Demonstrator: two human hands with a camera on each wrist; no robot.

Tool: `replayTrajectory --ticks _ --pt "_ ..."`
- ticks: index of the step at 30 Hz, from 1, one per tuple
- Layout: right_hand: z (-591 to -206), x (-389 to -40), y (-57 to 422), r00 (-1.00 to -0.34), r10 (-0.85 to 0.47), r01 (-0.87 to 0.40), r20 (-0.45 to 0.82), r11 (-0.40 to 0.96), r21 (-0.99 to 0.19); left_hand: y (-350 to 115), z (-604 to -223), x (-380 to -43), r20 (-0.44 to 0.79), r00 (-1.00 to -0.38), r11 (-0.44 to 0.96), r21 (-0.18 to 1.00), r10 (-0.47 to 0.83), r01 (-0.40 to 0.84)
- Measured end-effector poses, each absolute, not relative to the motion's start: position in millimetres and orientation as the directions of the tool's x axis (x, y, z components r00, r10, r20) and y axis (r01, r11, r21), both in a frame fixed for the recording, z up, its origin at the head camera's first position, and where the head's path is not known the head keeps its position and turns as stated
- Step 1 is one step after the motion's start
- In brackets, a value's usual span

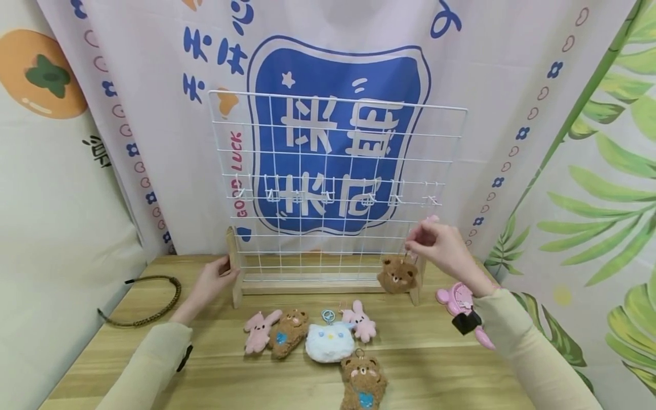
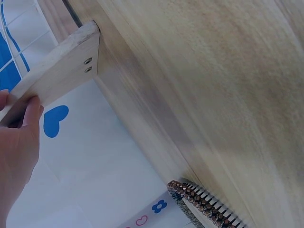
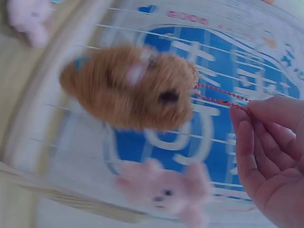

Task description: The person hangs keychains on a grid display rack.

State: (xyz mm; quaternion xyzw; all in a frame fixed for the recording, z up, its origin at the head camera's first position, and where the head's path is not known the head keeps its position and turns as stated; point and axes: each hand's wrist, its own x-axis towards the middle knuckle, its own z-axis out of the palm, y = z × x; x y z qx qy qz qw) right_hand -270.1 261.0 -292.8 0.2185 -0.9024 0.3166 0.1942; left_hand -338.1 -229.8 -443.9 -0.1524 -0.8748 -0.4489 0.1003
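My right hand [image 1: 435, 245] pinches the red ball chain [image 3: 221, 90] of a brown bear plush keychain [image 1: 398, 275]. The bear hangs in front of the lower right of a white wire grid rack [image 1: 338, 108]; it looks blurred in the right wrist view. Behind it there, a pink bunny plush [image 3: 166, 187] shows near the grid, mostly hidden by my hand in the head view. With thumb and fingers, my left hand [image 1: 210, 282] grips the rack's left wooden post [image 2: 57, 66]. Small hooks [image 1: 328, 197] hang in a row across the grid.
On the wooden table [image 1: 205, 376], in front of the rack, lie pink bunny plushes [image 1: 258, 333], brown bear plushes [image 1: 363, 381] and a white-and-blue plush [image 1: 330, 343]. A braided headband [image 1: 171, 299] lies at left. Near my right forearm is a pink clock-like item [image 1: 459, 297]. A printed curtain hangs behind.
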Motion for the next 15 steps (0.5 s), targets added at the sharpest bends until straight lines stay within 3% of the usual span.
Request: replayTrajectory --ticks 7,15 --pt "-249.1 -277.3 253.0 -0.812 -0.265 -0.534 0.520 0.697 -0.478 -229.7 -444.6 -337.0 0.317 -0.932 0.552 0.752 0.176 0.360" --pt "-224.4 -296.3 252.0 -0.786 -0.252 -0.547 0.565 0.709 -0.445 -229.5 -444.7 -337.2 0.314 -0.934 0.553 0.754 0.170 0.354"
